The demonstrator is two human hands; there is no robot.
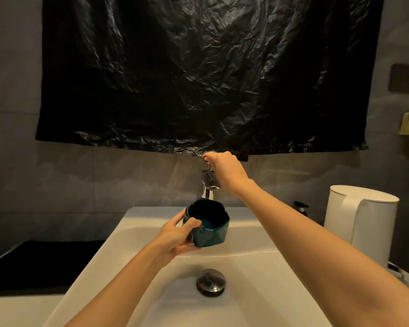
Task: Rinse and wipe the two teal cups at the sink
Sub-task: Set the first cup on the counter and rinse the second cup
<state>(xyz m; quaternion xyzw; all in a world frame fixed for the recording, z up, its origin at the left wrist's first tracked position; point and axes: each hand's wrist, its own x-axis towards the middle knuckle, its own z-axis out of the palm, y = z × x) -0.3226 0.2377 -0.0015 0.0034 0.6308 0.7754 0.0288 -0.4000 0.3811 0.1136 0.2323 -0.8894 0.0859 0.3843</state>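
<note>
A faceted teal cup (210,228) is held over the white sink (257,234), just below the chrome tap (207,185). My left hand (175,234) grips it by the near side, thumb over the rim, with the opening tilted toward me. Some water sits inside the cup. My right hand (224,169) reaches to the tap and its fingers close on the tap handle at the top. Only one teal cup is in view.
The metal drain plug (210,282) sits in the sink basin. A white kettle (361,220) and a black pump bottle (301,207) stand at the right. A black surface (40,265) lies at the left. Black plastic sheeting (203,74) covers the wall above.
</note>
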